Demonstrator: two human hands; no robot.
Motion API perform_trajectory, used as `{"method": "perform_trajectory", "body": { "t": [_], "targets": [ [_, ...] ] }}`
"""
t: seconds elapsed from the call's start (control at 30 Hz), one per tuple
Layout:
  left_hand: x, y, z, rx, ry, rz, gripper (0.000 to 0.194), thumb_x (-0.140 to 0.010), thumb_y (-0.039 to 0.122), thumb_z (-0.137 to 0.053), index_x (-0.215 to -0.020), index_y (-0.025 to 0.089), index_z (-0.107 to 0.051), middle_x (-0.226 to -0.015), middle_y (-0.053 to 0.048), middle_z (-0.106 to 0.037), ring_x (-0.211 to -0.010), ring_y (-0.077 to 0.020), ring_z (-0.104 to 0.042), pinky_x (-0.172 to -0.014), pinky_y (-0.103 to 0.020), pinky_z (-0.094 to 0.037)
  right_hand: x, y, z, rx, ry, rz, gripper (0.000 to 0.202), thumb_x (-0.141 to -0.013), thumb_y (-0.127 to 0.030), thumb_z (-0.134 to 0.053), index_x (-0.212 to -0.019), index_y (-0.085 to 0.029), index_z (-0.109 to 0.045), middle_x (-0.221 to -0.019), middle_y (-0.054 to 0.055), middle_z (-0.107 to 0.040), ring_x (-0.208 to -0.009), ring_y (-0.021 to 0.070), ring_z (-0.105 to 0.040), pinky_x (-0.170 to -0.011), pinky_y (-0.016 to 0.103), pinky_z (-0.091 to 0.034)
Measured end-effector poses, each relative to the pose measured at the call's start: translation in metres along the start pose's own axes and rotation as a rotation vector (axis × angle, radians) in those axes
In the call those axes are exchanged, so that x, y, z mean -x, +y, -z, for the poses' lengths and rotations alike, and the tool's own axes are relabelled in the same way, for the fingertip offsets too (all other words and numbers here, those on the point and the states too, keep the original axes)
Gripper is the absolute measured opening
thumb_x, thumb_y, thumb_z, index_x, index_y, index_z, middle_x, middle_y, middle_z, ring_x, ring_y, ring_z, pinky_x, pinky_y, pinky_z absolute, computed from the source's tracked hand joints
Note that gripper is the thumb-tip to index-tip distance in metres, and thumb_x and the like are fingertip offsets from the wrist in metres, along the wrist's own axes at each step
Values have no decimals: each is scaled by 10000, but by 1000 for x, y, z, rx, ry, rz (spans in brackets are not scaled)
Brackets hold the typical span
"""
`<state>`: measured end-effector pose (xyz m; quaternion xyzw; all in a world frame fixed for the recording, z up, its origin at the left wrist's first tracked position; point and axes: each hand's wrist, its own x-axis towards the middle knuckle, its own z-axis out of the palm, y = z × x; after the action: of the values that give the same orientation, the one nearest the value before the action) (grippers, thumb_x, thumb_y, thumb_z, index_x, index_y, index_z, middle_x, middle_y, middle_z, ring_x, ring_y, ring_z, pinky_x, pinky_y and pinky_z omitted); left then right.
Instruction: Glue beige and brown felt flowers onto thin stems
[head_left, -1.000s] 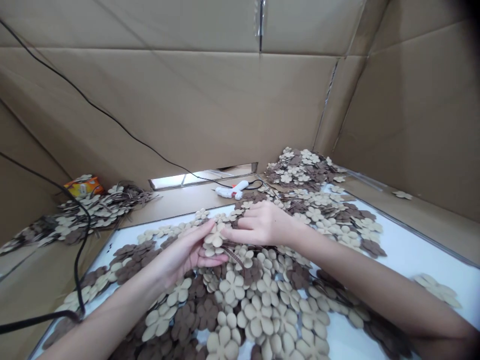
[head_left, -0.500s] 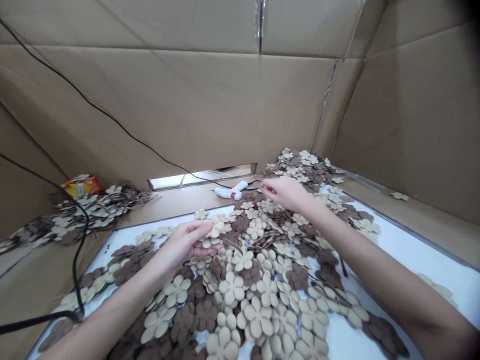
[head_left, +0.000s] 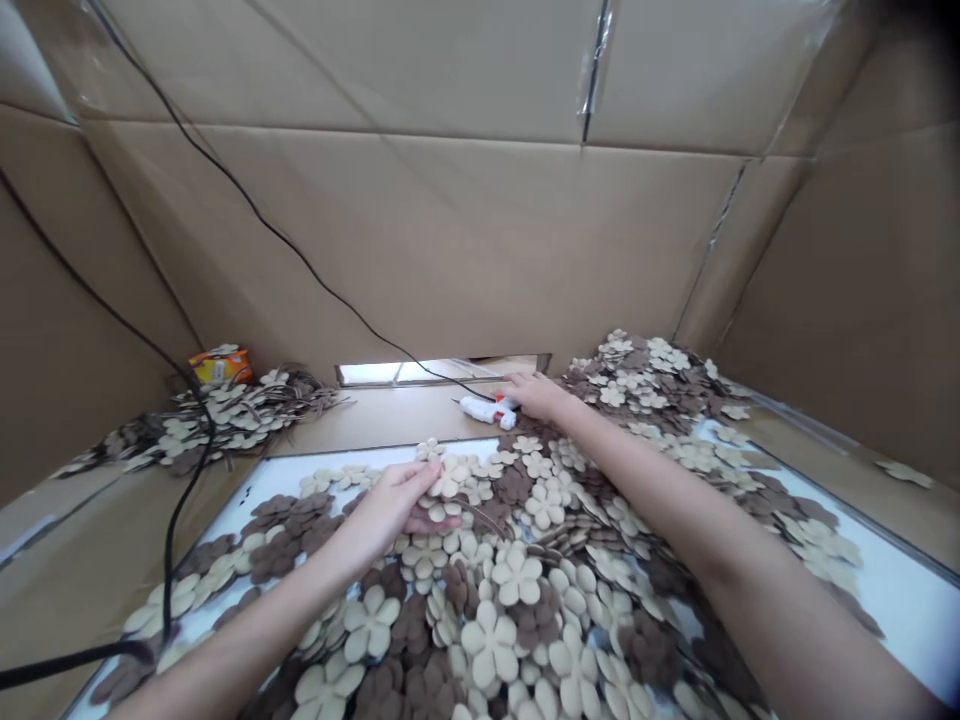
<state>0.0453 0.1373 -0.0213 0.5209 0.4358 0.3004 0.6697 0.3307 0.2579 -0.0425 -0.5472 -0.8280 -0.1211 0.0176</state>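
Note:
My left hand (head_left: 409, 497) pinches a beige felt flower (head_left: 448, 476) between thumb and fingers. A thin brown strip (head_left: 484, 517) with pale stitching trails from it to the right. At the back of the white board, my right hand (head_left: 534, 394) is closed over the handle end of a white hot glue gun (head_left: 487, 411) with orange parts. The gun lies on its side, nozzle to the left; its handle is mostly hidden by my fingers. Loose beige and brown felt flowers (head_left: 491, 642) cover the board below both hands.
Cardboard walls (head_left: 450, 230) enclose the work place. A black cable (head_left: 300, 255) runs down the back wall to the glue gun; another black cable (head_left: 196, 480) loops at left. Flower heaps stand at back right (head_left: 652, 375) and left (head_left: 232, 415), beside an orange-yellow packet (head_left: 222, 366).
My right hand has moved from above the flowers back and left onto the glue gun's handle. My left hand still holds the flower. The camera view has shifted.

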Motion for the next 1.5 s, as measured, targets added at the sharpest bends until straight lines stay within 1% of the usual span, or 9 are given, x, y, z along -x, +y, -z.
{"method": "perform_trajectory", "body": {
  "t": [0.13, 0.3, 0.5, 0.63, 0.7, 0.77, 0.93, 1.23, 1.5],
  "targets": [
    [-3, -2, 1, 4, 11, -5, 341, -679, 460, -692, -725, 138, -591, -652, -30, -681, -632, -216, -675, -684, -371, -566, -22, 1, -10, -16, -34, 106, 350, -914, -196, -404, -1194, -320, -574, -1204, 92, -588, -1130, 262, -510, -956, 464, -298],
    [-6, -6, 2, -31, 21, -30, 345, -694, 482, -663, -717, 144, -604, -701, -37, -683, -689, -242, -670, -661, -373, -561, -17, 8, -4, -97, 63, 166, 297, -841, -164, -510, -1114, -225, -609, -1091, 125, -618, -1041, 251, -543, -958, 444, -296],
    [-7, -9, 4, -82, -12, -44, 343, -722, 501, -625, -699, 159, -597, -741, -28, -674, -701, -230, -672, -685, -359, -558, 33, 12, 18, -342, 346, 138, 259, -844, -268, -515, -1080, -179, -571, -1075, 108, -612, -959, 227, -571, -794, 307, -426],
    [-8, -8, 4, -94, 17, 2, 316, -721, 481, -633, -713, 168, -598, -683, -13, -661, -662, -221, -681, -657, -334, -544, 78, -3, 29, -527, 437, 196, 351, -869, -449, -456, -942, -133, -591, -826, 80, -651, -714, 188, -609, -625, 264, -462],
    [-7, -7, 3, -86, 21, 19, 312, -710, 477, -645, -716, 167, -603, -684, -11, -664, -650, -217, -682, -659, -330, -537, 95, -17, 36, -596, 407, 279, 394, -833, -526, -490, -838, -153, -618, -728, 47, -657, -621, 160, -606, -569, 239, -456],
    [-5, -7, 2, -99, -6, 21, 319, -718, 485, -634, -729, 167, -613, -711, -14, -679, -660, -215, -684, -667, -322, -527, 105, -31, 43, -697, 337, 411, 338, -827, -478, -544, -804, -152, -631, -726, 51, -670, -641, 152, -621, -604, 231, -458],
    [0, -10, 3, -369, -12, -74, 404, -820, 520, -486, -805, 152, -651, -682, -41, -707, -594, -175, -632, -516, -221, -416, 108, -54, 52, -694, 254, 409, 124, -816, -289, -609, -795, -166, -603, -758, 39, -641, -694, 138, -593, -657, 227, -418],
    [6, -3, 1, -514, -10, -164, 451, -859, 509, -410, -784, 146, -666, -655, -44, -708, -497, -146, -519, -475, -220, -341, 108, -52, 52, -639, 207, 365, 90, -808, -259, -607, -780, -177, -582, -750, 22, -619, -690, 135, -566, -646, 220, -382],
    [7, -5, 3, -525, -5, -195, 464, -864, 522, -392, -740, 159, -653, -693, -38, -701, -554, -165, -552, -527, -230, -370, 108, -50, 54, -642, 192, 378, 111, -821, -263, -578, -758, -171, -566, -710, 16, -599, -651, 119, -556, -620, 207, -379]
  ]
}}
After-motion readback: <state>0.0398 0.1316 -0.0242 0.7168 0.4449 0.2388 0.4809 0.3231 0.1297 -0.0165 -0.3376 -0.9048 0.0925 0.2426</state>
